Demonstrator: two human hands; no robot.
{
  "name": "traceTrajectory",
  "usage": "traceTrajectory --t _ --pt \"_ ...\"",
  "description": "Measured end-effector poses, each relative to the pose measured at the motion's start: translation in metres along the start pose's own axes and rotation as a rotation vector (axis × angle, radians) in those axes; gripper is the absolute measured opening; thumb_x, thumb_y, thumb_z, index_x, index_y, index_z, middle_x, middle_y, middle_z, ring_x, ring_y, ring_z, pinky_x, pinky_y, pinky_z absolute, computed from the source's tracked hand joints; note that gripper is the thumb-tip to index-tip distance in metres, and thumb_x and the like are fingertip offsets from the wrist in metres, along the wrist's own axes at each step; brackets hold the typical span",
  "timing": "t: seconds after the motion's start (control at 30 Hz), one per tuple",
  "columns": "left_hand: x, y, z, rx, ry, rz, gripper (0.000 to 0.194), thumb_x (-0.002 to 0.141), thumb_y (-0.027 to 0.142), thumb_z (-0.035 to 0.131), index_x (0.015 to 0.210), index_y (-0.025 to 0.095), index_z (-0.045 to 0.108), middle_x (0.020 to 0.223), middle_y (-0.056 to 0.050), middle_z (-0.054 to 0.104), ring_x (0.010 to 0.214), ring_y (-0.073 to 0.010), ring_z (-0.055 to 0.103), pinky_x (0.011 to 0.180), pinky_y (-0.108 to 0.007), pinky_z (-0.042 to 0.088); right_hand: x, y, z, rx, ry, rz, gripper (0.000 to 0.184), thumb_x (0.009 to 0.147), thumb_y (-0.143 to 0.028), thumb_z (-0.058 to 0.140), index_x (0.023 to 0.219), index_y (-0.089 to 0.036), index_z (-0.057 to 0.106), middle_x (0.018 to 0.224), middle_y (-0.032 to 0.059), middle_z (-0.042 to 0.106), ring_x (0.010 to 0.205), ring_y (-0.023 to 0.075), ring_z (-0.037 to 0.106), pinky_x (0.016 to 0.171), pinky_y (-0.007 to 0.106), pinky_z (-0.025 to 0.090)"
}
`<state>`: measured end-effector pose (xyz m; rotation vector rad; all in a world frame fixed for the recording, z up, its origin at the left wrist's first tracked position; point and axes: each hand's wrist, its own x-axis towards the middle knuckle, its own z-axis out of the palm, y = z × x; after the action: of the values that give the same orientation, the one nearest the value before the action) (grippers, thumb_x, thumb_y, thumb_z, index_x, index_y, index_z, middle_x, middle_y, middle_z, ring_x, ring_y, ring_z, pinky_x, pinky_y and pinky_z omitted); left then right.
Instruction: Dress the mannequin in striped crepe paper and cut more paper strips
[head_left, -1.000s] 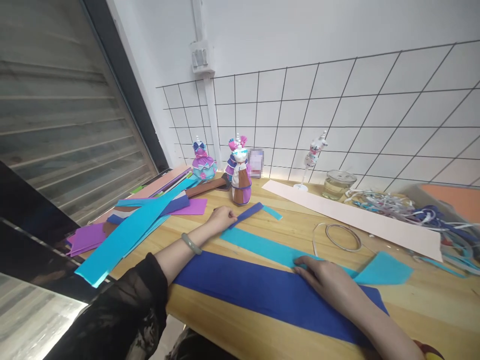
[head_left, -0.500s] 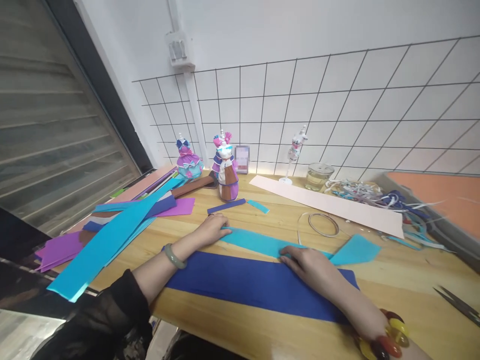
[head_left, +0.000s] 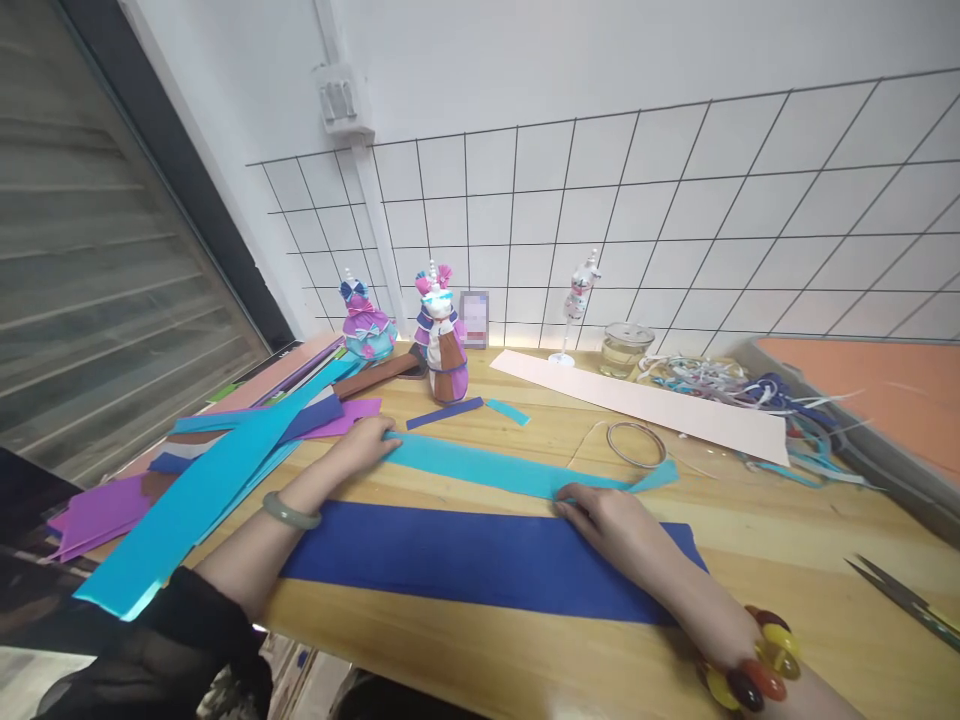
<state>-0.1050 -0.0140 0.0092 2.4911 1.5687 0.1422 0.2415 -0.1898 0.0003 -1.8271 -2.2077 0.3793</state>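
Note:
My left hand [head_left: 365, 447] pinches the left end of a light-blue strip [head_left: 472, 468] that looks like crepe paper. Further along the same strip, my right hand [head_left: 611, 520] has its fingers closed on the near edge. Past that hand the strip's tail folds up at an angle. A wide dark-blue strip [head_left: 472, 560] lies flat on the wooden table in front of me, partly beneath my right forearm. Just beyond the light-blue strip are two small cut pieces, one dark blue [head_left: 445, 413] and one light blue [head_left: 508, 412].
Coloured strips [head_left: 202, 480] are piled at left. Two dressed mini mannequins [head_left: 446, 350] and a barer one [head_left: 579, 300] stand at the back. A glass [head_left: 627, 350], a pale pink strip [head_left: 637, 405], a metal ring [head_left: 636, 445], scraps [head_left: 750, 390] and scissors [head_left: 904, 600] are rightward.
My left hand has moved left with the strip's end, drawing the strip through my right hand, so its loose tail on the right is shorter. The view has shifted slightly.

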Motion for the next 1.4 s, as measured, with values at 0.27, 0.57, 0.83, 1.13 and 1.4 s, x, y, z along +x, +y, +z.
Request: traceTrajectory --t 0.27,0.57,0.83,1.13,1.4 --pt "-0.026 0.059 0.003 0.091 0.228 0.137 0.035 0.086 0.031 0.050 0.118 0.017 0.055 0.118 -0.012 0.054 0.114 -0.0256 0.047 0.097 -0.040 0.038 0.009 0.030 0.003 -0.130 0.299 -0.080 0.030 0.092 -0.032 0.040 0.084 -0.019 0.066 0.085 0.0086 0.064 0.081 0.0210 0.058 0.074 0.033 0.044" --pt "-0.053 0.141 0.045 -0.017 0.044 0.467 0.057 0.088 0.055 0.039 0.130 0.017 0.046 0.141 -0.013 0.040 0.134 -0.0282 0.030 0.107 -0.042 0.031 0.019 0.050 0.011 -0.275 0.319 -0.031 0.034 0.094 -0.030 0.035 0.116 -0.019 0.059 0.109 0.0105 0.066 0.101 0.0262 0.058 0.084 0.041 0.042" --pt "-0.037 0.141 0.061 0.062 -0.002 0.587 0.065 0.086 0.064 0.031 0.131 0.019 0.044 0.143 -0.015 0.037 0.135 -0.0321 0.028 0.108 -0.046 0.027 0.025 0.045 0.013 -0.317 0.197 0.031 0.040 0.090 -0.014 0.035 0.125 -0.020 0.052 0.099 0.0097 0.066 0.076 0.0183 0.065 0.060 0.027 0.045" --pt "-0.036 0.142 0.068 0.080 0.050 0.592 0.058 0.089 0.059 0.029 0.129 0.020 0.045 0.142 -0.012 0.039 0.133 -0.0292 0.031 0.108 -0.045 0.028 0.032 0.033 0.018 -0.315 0.180 0.061 0.038 0.081 -0.003 0.040 0.109 -0.015 0.063 0.111 0.0122 0.061 0.081 0.0159 0.063 0.071 0.025 0.047" --pt "-0.036 0.139 0.068 0.046 0.052 0.600 0.054 0.090 0.055 0.034 0.128 0.019 0.046 0.142 -0.012 0.039 0.134 -0.0278 0.030 0.109 -0.044 0.026 0.033 0.061 0.014 -0.272 0.313 0.180 0.034 0.088 -0.016 0.035 0.099 -0.015 0.067 0.100 0.0123 0.065 0.082 0.0191 0.063 0.069 0.028 0.048"
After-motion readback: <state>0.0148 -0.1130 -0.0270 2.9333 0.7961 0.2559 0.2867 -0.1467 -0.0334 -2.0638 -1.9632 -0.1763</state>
